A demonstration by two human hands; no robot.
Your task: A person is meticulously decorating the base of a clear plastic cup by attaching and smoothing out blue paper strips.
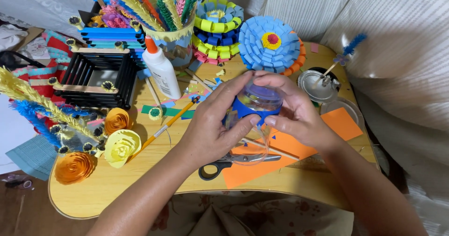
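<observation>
Right at the middle of the wooden counter [117, 189], a clear plastic jar [255, 112] wrapped in a blue paper band [243, 110] is held just above the surface. Both hands are clamped on it: the left hand [210, 128] grips its left side with the thumb on the band, and the right hand [292, 110] curls over the top and right side. Beneath the jar lie orange paper sheets [343, 124] and black-handled scissors [224, 166], at about six o'clock. At nine o'clock a pencil [168, 124] slants toward yellow and orange paper roses [119, 145]. At eleven o'clock stands a white glue bottle [161, 70], with a black stick box [96, 77] beyond it. At twelve o'clock sits a blue paper flower [269, 44], and at two o'clock a round metal lid [315, 86].
</observation>
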